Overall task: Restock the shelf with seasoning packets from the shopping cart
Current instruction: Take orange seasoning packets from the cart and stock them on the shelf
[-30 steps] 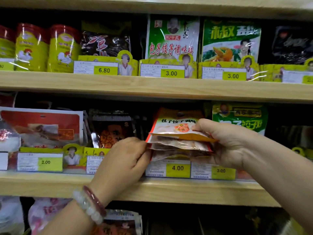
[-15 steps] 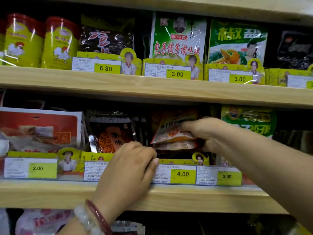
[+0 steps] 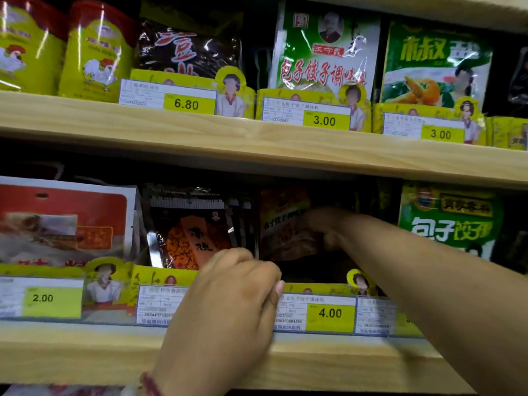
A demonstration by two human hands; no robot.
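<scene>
Right hand (image 3: 320, 224) reaches deep into the lower shelf (image 3: 85, 352) against the seasoning packets (image 3: 283, 224); left hand (image 3: 228, 298) rests at its front edge.

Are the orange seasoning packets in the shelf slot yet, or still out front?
In: the orange seasoning packets sit behind the 4.00 price tag, right hand on them.

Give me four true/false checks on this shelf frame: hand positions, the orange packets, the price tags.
1. The right hand is reaching deep into the lower shelf slot, on the stack of orange seasoning packets. True.
2. The left hand is holding a packet out in front of the shelf. False: it holds none, resting at the yellow price-tag rail.
3. The yellow tag below that slot reads 4.00. True.
4. The yellow chicken-print canisters stand on the lower shelf. False: they are on the upper wooden shelf.
</scene>
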